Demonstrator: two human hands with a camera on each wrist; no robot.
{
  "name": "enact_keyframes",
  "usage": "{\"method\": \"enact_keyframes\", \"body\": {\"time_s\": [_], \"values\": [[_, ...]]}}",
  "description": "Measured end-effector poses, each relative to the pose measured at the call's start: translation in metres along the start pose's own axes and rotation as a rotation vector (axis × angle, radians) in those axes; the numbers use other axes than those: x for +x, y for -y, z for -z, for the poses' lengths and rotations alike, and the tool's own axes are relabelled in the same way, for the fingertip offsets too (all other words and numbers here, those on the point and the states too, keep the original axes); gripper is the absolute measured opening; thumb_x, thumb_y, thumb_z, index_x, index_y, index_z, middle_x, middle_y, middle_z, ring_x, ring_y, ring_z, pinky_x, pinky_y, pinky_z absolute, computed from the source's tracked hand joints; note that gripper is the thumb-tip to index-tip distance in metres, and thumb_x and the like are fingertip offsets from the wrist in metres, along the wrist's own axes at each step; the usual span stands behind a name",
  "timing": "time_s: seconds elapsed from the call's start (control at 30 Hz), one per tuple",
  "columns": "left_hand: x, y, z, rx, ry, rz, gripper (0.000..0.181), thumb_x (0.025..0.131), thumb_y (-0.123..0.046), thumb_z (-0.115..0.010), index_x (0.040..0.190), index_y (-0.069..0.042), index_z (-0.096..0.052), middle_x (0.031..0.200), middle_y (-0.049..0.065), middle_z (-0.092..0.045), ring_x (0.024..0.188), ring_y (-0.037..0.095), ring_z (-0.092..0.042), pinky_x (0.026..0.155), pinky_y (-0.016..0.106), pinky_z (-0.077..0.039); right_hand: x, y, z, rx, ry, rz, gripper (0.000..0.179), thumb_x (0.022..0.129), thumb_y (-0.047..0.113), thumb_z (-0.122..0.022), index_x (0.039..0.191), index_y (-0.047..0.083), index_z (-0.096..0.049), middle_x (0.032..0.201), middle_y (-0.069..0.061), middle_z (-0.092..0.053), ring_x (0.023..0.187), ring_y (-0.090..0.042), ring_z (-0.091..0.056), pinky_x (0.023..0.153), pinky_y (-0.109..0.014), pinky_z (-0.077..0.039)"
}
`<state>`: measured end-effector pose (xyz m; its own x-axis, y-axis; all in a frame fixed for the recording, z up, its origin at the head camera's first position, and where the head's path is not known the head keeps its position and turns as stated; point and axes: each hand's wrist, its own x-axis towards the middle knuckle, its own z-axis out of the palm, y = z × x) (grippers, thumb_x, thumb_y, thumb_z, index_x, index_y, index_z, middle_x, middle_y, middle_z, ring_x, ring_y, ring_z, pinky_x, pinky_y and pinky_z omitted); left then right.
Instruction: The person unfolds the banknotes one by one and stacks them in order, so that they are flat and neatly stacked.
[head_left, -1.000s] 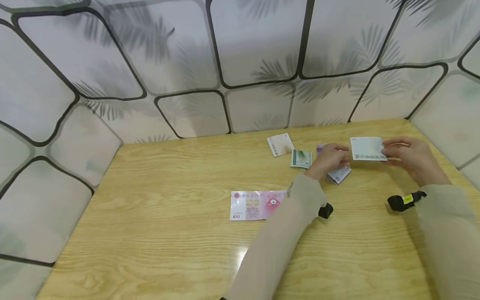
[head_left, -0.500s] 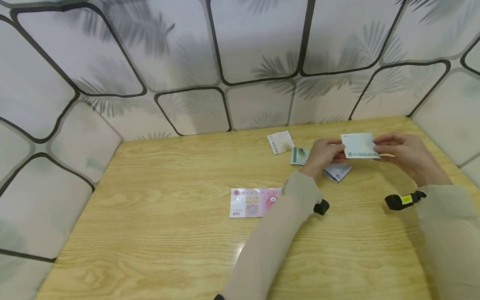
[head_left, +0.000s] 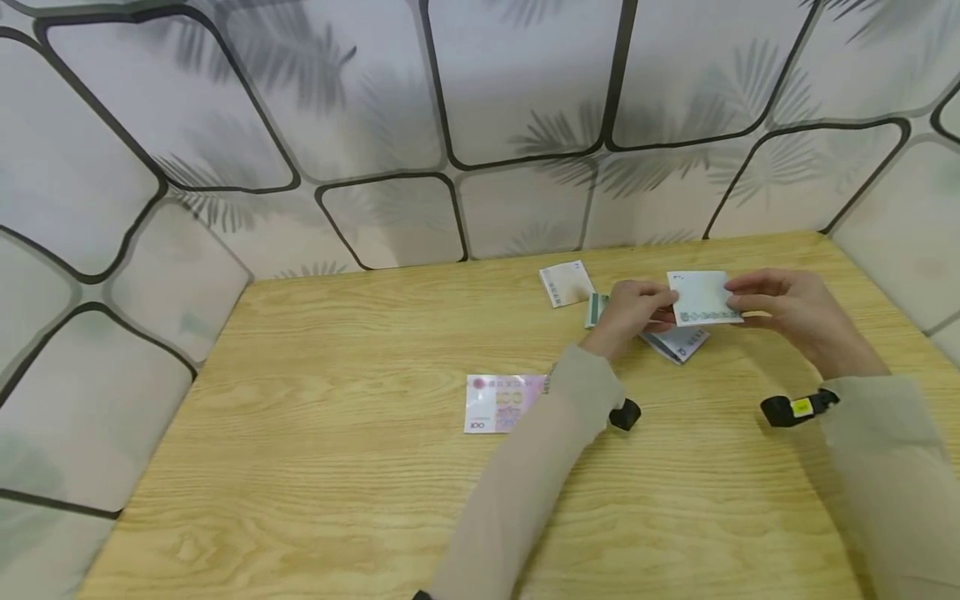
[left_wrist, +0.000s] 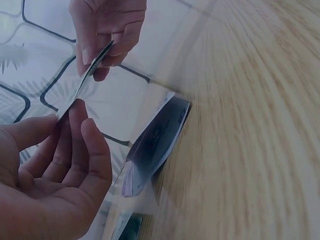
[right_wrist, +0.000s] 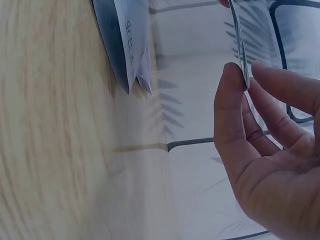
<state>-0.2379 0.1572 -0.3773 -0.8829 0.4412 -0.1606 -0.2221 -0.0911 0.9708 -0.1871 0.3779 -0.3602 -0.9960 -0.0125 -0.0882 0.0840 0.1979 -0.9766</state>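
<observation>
A pale folded banknote (head_left: 703,300) with green print along its lower edge is held up above the far right of the table. My left hand (head_left: 624,315) pinches its left edge; my right hand (head_left: 798,315) pinches the right edge. Seen edge-on in the left wrist view, the banknote (left_wrist: 80,87) spans both hands, above a folded bluish-purple banknote (left_wrist: 159,132) on the table. In the right wrist view, thumb and fingers of the right hand (right_wrist: 270,135) meet on the held banknote (right_wrist: 241,47). The folded purplish banknote (head_left: 678,342) lies below, partly covered by the left hand.
A folded pale banknote (head_left: 567,283) lies near the table's back edge. Beside it a green banknote (head_left: 595,308) is mostly hidden by the left hand. A pink 100 banknote (head_left: 498,404) lies flat mid-table, partly under the left sleeve (head_left: 540,450). Patterned walls (head_left: 525,208) enclose the wooden table (head_left: 315,467).
My left fingers have closed on the held banknote's left edge. Both hands have since shifted left with it, and the left sleeve covers more of the pink banknote.
</observation>
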Motion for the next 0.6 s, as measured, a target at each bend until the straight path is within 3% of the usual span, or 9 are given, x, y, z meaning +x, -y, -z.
{"method": "enact_keyframes", "body": {"time_s": [0.5,0.6], "values": [[-0.007,0.001,0.024,0.044,-0.001,-0.001,0.015,0.099,-0.007,-0.067,0.102,0.006,-0.074,0.072,0.001,-0.064,0.064,0.011,-0.062,0.073,0.030,-0.059,-0.003,0.005,-0.027,-0.132,0.019,0.076,0.018,0.099,0.006,-0.066,0.112,0.017,-0.072,0.105,0.017,-0.065,0.091,-0.003,-0.064,0.074,-0.026,-0.061],[-0.008,0.001,0.025,0.062,-0.007,-0.006,0.014,0.097,-0.008,-0.069,0.094,0.005,-0.074,0.072,0.001,-0.065,0.064,0.010,-0.062,0.072,0.029,-0.059,-0.002,0.007,-0.035,-0.148,0.022,0.073,0.020,0.099,0.008,-0.066,0.119,0.008,-0.068,0.102,0.019,-0.065,0.090,-0.003,-0.065,0.074,-0.027,-0.061]]}}
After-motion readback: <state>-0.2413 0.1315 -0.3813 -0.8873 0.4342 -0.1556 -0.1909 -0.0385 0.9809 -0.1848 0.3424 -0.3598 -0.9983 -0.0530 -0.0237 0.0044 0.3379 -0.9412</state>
